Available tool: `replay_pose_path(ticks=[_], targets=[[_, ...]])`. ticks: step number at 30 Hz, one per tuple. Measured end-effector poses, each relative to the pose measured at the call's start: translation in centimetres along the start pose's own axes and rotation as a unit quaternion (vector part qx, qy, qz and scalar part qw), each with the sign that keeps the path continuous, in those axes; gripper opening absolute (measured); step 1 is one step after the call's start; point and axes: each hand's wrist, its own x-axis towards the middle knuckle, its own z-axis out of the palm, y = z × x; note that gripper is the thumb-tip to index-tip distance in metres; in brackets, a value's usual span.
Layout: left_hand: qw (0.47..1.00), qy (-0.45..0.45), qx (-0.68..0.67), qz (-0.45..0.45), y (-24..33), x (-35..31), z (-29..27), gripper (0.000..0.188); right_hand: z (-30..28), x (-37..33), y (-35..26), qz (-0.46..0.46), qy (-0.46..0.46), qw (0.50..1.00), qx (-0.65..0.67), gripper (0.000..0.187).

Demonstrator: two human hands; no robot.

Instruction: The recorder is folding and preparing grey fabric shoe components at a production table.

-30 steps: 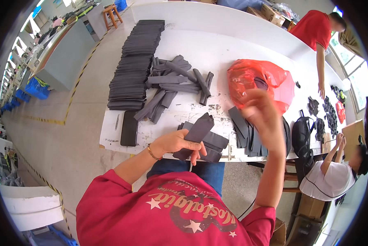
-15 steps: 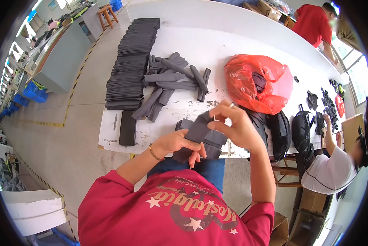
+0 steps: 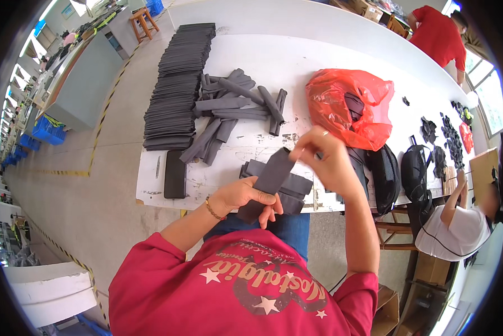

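My left hand (image 3: pixel 246 197) grips a dark grey folded fabric piece (image 3: pixel 273 175), thumb on top and fingers underneath, above the table's near edge. The piece slants up to the right, and a dark opening shows at its upper end. At that end my right hand (image 3: pixel 325 159) has its fingers curled in a pinch against the corner; the fingertips are partly hidden. Below the held piece lies a small pile of similar flat dark pieces (image 3: pixel 294 193). Several loose dark fabric strips (image 3: pixel 232 106) are heaped farther off on the white table (image 3: pixel 257 53).
A long stack of folded dark pieces (image 3: pixel 176 89) runs along the table's left side, with a black phone-like rectangle (image 3: pixel 175 175) before it. A red plastic bag (image 3: pixel 332 92) holds dark fabric. Black bags (image 3: pixel 383 179) lie right. Two people (image 3: pixel 439 36) work nearby; a stool (image 3: pixel 144 22) stands far left.
My right hand has shifted slightly up and right along the piece's upper end, whose opening now shows. My left hand keeps its grip. The person at right has drawn their hands together.
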Motion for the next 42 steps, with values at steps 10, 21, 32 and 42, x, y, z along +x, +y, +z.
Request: replay_pose_path(ticks=[10,21,32,42], targets=[[0.873,0.255,-0.206,0.36,-0.9,2.6,-1.5,0.034,8.9,-6.0,3.8,0.183,0.089,0.927,0.315,0.031],[0.84,0.294,-0.177,0.42,-1.9,4.5,-0.3,0.034,12.9,-4.8,3.5,0.201,0.183,0.87,0.412,0.016],[0.839,0.295,-0.222,0.399,-2.8,4.7,0.2,0.03,12.7,-4.6,3.8,0.247,0.16,0.864,0.408,0.015],[0.858,0.239,-0.233,0.391,-2.8,4.6,-0.9,0.035,11.3,-5.3,3.0,0.226,0.188,0.876,0.382,0.012]])
